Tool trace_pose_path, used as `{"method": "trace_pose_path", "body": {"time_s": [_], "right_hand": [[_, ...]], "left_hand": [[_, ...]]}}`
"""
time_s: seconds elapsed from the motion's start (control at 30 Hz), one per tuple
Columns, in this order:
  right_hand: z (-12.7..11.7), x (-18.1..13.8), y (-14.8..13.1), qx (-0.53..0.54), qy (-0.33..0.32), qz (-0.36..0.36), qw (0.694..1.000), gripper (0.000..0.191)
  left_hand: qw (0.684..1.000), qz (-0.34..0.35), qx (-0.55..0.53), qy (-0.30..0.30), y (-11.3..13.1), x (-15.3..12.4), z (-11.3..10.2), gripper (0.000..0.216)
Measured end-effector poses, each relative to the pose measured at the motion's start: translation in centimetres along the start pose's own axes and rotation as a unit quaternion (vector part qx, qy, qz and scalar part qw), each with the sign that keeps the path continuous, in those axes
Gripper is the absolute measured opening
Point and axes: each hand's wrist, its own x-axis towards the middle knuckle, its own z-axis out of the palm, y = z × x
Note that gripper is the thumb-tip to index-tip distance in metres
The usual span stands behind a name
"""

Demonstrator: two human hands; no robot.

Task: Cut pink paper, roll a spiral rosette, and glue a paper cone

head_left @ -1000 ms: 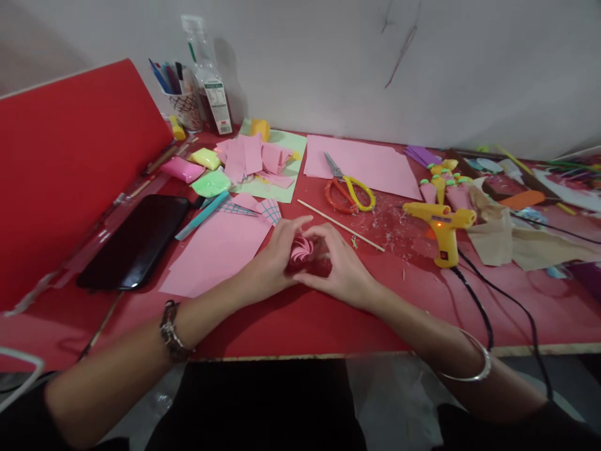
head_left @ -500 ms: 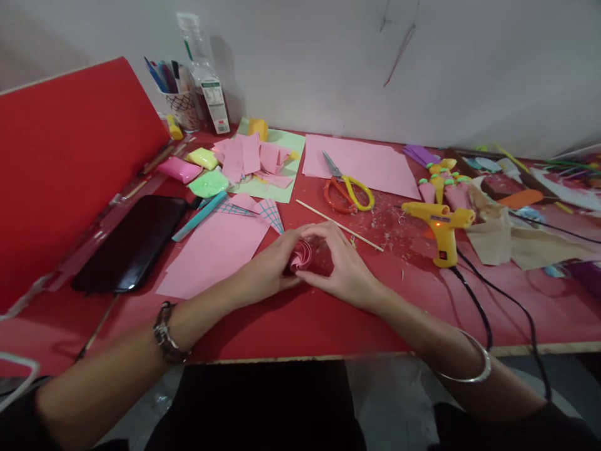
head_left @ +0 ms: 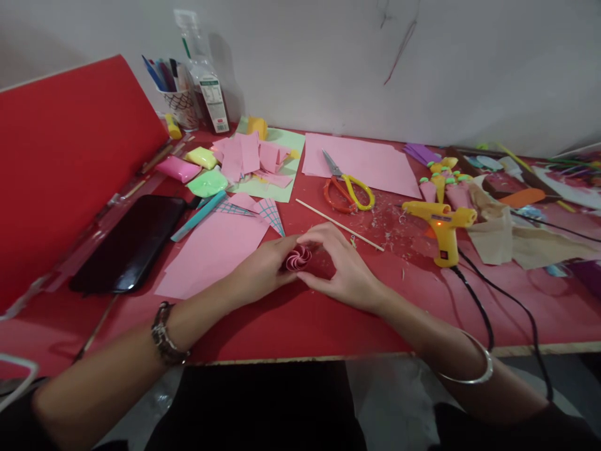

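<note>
A pink paper flower [head_left: 298, 257] with curled, swirling strips sits between my two hands above the red table [head_left: 300, 332]. My left hand [head_left: 263, 266] is wrapped round its left side. My right hand [head_left: 340, 263] curves round the other side, thumb and fingertips at the flower's edge. Just beyond the hands lies a thin wooden stick [head_left: 339, 224]. Farther back, scissors [head_left: 347, 185] with one red and one yellow handle rest partly on pink paper sheets [head_left: 366, 161]. Pink paper [head_left: 216, 250] also lies left of the hands, with checked paper pieces [head_left: 270, 215] at its top.
At right stands a yellow glue gun [head_left: 442, 228], its light on and its cord trailing off the table edge. A black phone [head_left: 131, 243] lies left. Behind are cut pink strips [head_left: 248, 153], clay packets [head_left: 208, 182], a glass bottle [head_left: 210, 94] and a pen cup [head_left: 182, 106].
The paper flower has turned between my hands; its strips now form an even swirl, where before they looked looser and taller. The hands have barely shifted.
</note>
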Motion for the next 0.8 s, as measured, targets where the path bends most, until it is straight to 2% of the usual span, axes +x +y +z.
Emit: {"method": "trace_pose_path", "body": {"time_s": [0.23,0.47,0.6,0.8], "right_hand": [[0.01,0.02,-0.02,0.020,-0.034,-0.011,0.999,0.032],[-0.07,0.03,-0.07,0.034,-0.056,-0.017,0.998,0.026],[-0.19,-0.02,0.04,0.025,-0.054,-0.009,0.998,0.027],[-0.41,0.00,0.27,0.025,-0.024,0.016,0.999,0.032]], "left_hand": [[0.999,-0.039,0.030,-0.008,0.19,-0.05,-0.18,0.017],[0.987,-0.082,0.128,-0.046,0.49,-0.12,-0.40,0.027],[0.987,-0.070,0.133,-0.050,0.38,-0.19,-0.40,0.034],[0.995,-0.021,0.097,-0.015,0.02,-0.29,-0.28,0.037]]}}
